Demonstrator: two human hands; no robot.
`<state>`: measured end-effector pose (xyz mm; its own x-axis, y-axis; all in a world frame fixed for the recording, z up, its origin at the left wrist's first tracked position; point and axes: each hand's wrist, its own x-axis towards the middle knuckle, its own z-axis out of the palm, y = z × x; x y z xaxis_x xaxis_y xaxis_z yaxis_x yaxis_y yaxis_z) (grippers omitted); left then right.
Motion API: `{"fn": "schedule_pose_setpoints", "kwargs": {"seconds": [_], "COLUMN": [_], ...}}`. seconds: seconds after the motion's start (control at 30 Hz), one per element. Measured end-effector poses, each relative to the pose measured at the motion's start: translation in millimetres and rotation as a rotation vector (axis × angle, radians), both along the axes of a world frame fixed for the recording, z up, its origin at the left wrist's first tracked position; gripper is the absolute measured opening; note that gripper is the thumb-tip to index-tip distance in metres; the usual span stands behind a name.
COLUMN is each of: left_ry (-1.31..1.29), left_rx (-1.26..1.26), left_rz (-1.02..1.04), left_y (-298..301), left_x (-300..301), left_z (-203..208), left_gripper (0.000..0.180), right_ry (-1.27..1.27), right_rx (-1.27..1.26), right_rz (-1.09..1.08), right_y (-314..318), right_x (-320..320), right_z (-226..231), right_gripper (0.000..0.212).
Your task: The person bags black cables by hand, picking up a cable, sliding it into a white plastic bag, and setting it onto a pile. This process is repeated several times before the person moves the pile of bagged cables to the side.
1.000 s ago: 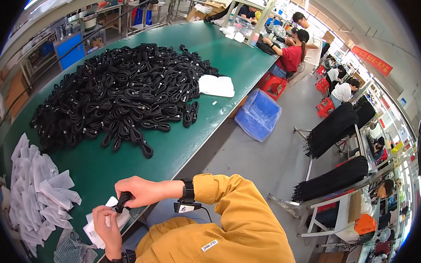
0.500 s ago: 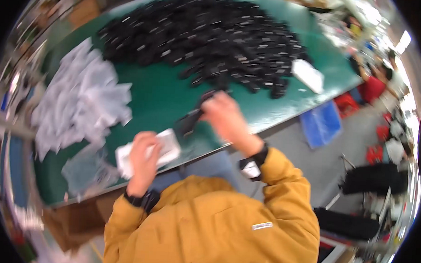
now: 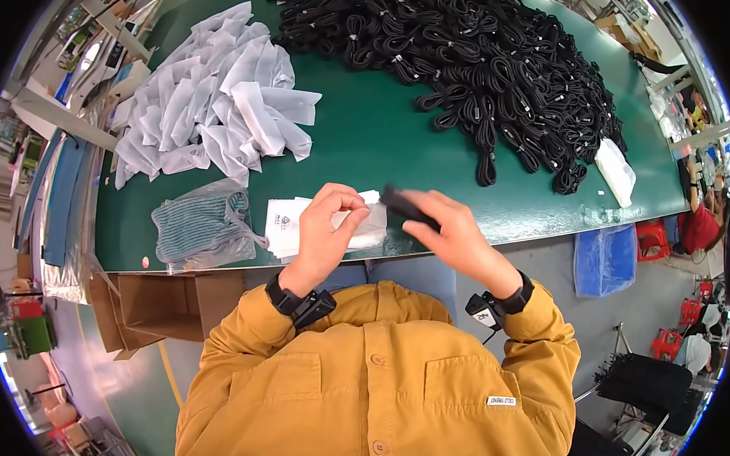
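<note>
Since half a second back both hands had drawn together at the worktop [image 3: 385, 139] edge, left hand [image 3: 326, 226] fingers pinching a white bag's [image 3: 363, 228] mouth, right hand [image 3: 450, 232] gripping a black cable bundle [image 3: 408, 209]; I judged a slack bag mouth could snag it.

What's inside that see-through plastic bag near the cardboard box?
The clear plastic bag on the green table holds something grey-green with thin stripes, maybe folded fabric. The crinkly plastic blurs it, so what it really is, and anything underneath, stays hidden.
</note>
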<state>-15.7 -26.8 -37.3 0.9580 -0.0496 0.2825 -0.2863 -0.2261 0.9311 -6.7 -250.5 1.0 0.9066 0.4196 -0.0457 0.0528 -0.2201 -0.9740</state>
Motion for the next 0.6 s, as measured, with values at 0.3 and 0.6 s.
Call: {"fn": "schedule_pose_setpoints", "kwargs": {"seconds": [0.3, 0.6], "left_ry": [-0.103, -0.365], "left_rx": [0.054, 0.344], "left_rz": [-0.047, -0.176], "left_y": [-5, -8], "left_x": [6, -1], "left_z": [5, 11], "left_gripper": [0.008, 0.012], "right_ry": [-0.648, -0.398], "right_rx": [-0.524, -0.383], "right_rz": [0.169, 0.051], "right_y": [-5, 5], "right_x": [-1, 4], "right_z": [8, -10], "right_gripper": [0.036, 0.026]}}
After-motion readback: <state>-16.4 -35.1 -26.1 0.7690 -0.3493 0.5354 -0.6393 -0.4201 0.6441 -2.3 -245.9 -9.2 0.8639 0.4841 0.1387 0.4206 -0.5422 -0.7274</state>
